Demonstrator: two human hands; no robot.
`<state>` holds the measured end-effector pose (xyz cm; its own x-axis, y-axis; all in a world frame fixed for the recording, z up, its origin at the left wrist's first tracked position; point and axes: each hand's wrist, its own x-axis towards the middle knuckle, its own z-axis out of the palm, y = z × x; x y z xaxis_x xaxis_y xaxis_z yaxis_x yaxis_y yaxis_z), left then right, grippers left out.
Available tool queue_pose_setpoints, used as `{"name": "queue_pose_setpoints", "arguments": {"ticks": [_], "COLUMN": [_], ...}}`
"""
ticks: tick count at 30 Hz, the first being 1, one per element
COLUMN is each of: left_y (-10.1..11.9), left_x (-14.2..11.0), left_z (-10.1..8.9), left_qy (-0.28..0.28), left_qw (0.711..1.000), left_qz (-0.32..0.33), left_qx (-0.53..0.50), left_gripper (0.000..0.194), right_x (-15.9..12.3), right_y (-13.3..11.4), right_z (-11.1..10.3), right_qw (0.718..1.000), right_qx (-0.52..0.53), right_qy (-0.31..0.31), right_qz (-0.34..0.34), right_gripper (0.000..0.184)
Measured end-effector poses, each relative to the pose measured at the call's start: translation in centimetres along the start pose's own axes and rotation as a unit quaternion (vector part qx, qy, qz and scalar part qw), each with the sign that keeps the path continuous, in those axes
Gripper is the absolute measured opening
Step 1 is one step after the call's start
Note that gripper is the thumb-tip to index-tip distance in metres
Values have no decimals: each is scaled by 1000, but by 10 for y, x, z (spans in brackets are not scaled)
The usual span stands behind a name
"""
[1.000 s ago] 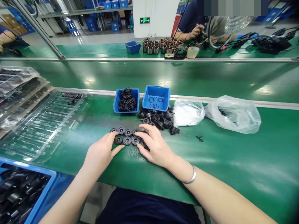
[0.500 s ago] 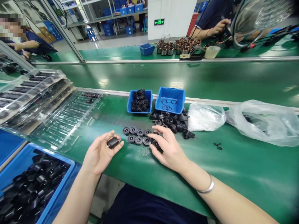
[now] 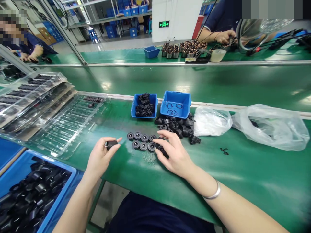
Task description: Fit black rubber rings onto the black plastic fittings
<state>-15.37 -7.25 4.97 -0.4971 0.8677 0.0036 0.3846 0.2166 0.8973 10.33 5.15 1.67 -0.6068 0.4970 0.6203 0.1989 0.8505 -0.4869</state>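
Note:
My left hand (image 3: 100,157) pinches a black cylinder (image 3: 112,144) between thumb and fingers, with a thin pale pin sticking out toward the left. It is raised at the left of two rows of black round parts (image 3: 143,146) with hollow centres. Over the right end of these rows, my right hand (image 3: 175,153) is open, its fingers curved and spread around the parts. Its palm and fingers hide some of them, and I cannot see exactly where the fingertips touch. Small clear bits (image 3: 148,158) lie in front of the rows.
Behind the rows stand a blue bin (image 3: 132,113) of black rings and another blue bin (image 3: 182,100). Black fittings (image 3: 187,129) are heaped nearby, beside plastic bags (image 3: 211,123). Clear trays (image 3: 65,126) and a large blue crate (image 3: 70,176) are at left. Co-workers sit across the line.
My left hand has turned over and shifted slightly left, its fingers closing more round the black cylinder. My right hand stays over the rows.

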Motion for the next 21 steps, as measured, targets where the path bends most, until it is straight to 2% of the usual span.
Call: {"name": "queue_pose_setpoints", "arguments": {"ticks": [1, 3, 5, 10, 13, 15, 18, 21], "left_y": [-6, -18, -26, -31, -27, -22, -16, -12], "left_x": [2, 7, 10, 22, 34, 43, 55, 62], "left_z": [-1, 0, 3, 13, 15, 17, 23, 32], "left_qy": [-3, -25, -46, -72, -103, -143, -214, -244], "left_qw": [995, 966, 941, 926, 914, 902, 879, 870], "left_qz": [38, 112, 169, 206, 241, 275, 312, 325], "left_qx": [93, 230, 291, 309, 309, 301, 289, 278], "left_gripper": [36, 45, 54, 79, 91, 97, 100, 91], "right_x": [0, 0, -1, -1, 0, 2, 4, 6], "right_y": [0, 0, 1, 4, 5, 6, 9, 13], "right_z": [0, 1, 2, 1, -2, -2, -1, 2], "right_qw": [1000, 1000, 1000, 1000, 999, 997, 994, 992], "right_qx": [1, 2, 1, -4, -2, 1, -4, -18], "right_qy": [0, 1, 0, -12, -43, -71, -103, -115], "right_qz": [0, 1, 4, 5, -5, -12, -29, -41], "right_gripper": [36, 37, 37, 40, 52, 63, 75, 78]}}
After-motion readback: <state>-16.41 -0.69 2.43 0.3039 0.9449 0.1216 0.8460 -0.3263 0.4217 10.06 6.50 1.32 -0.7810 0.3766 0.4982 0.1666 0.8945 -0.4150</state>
